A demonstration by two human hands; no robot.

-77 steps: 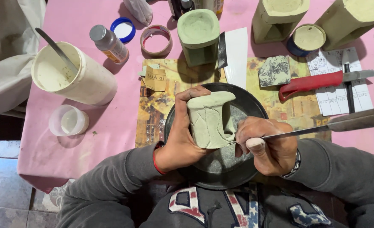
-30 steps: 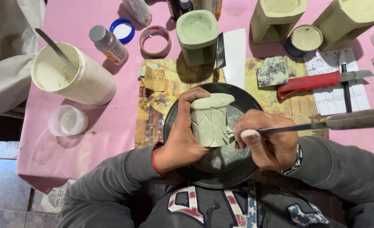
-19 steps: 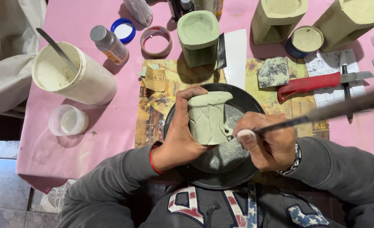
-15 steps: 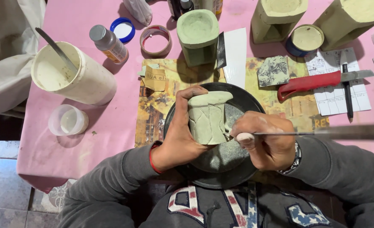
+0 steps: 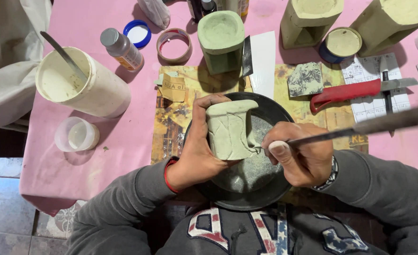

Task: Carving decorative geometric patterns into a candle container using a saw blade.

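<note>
My left hand (image 5: 197, 153) grips a pale green clay vessel (image 5: 230, 130) and holds it tilted over a black round pan (image 5: 246, 196) that lies on the table's near edge. My right hand (image 5: 303, 156) is closed on a long thin metal tool (image 5: 360, 127) whose tip meets the vessel's right side. The tool's handle runs off to the right. Grey dust and shavings lie in the pan beneath the vessel.
A white bucket (image 5: 84, 89) with a stick, a small clear cup (image 5: 76, 134), a bottle (image 5: 121, 47), a blue lid (image 5: 137, 33) and a tape ring (image 5: 173, 45) stand left on the pink cloth. Three more clay vessels (image 5: 220, 40) stand at the back. A red-handled knife (image 5: 355, 89) lies right.
The vessel has been turned slightly in my left hand. My right hand's tool has swung up and down at its far end while its tip stays against the vessel.
</note>
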